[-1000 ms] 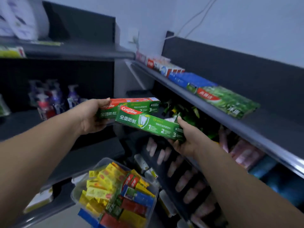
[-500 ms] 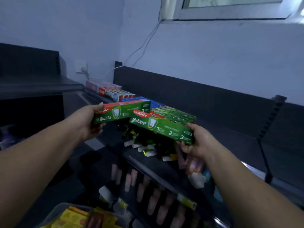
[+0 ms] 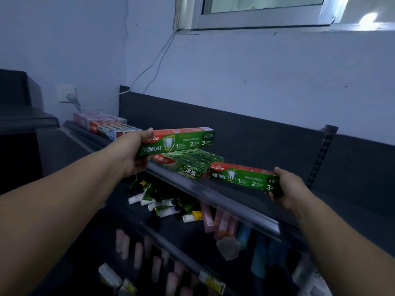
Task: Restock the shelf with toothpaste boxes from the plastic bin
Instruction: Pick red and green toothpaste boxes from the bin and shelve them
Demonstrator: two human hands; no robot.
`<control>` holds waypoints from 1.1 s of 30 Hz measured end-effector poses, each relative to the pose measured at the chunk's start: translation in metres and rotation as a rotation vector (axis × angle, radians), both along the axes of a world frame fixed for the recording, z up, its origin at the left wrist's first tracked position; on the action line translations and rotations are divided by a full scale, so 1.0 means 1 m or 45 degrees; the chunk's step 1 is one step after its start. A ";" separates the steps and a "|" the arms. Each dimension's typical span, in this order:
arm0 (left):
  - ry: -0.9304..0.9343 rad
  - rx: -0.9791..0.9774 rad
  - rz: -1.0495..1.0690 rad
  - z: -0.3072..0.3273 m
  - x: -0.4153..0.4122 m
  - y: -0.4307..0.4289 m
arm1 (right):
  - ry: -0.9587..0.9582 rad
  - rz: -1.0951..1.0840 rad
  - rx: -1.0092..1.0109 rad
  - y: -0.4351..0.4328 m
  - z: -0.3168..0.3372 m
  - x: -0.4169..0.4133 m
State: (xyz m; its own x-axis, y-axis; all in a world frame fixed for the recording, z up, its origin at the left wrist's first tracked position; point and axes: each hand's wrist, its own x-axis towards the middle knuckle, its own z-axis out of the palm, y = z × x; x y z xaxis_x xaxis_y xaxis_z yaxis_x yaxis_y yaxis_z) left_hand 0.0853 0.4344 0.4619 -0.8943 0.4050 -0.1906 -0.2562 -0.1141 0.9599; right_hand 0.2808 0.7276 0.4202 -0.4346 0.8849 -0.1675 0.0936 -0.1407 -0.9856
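Left hand (image 3: 132, 152) grasping green Colgate box (image 3: 181, 141) marked 1 2 3, right hand (image 3: 287, 189) grasping matching Colgate carton (image 3: 243, 177) over shelf (image 3: 239, 207), stacked green boxes (image 3: 192, 164) between

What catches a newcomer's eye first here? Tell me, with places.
The green Colgate box gripped by the left hand stands out, raised over the stacked green boxes on the top shelf. A matching box in the right hand is down near the shelf's bare stretch to their right. Below, loose tubes lie heaped.
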 end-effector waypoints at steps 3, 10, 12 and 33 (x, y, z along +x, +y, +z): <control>0.005 -0.012 -0.020 0.001 0.007 0.027 | -0.031 0.005 0.009 0.016 -0.008 -0.002; 0.036 -0.059 -0.087 -0.002 0.017 0.068 | -0.105 0.092 -0.074 0.027 -0.023 -0.002; 0.041 -0.063 -0.104 -0.003 0.020 0.077 | -0.169 0.117 0.009 0.030 -0.025 -0.002; 0.058 -0.207 -0.378 -0.006 0.039 0.126 | 0.007 0.294 0.263 0.037 -0.009 0.028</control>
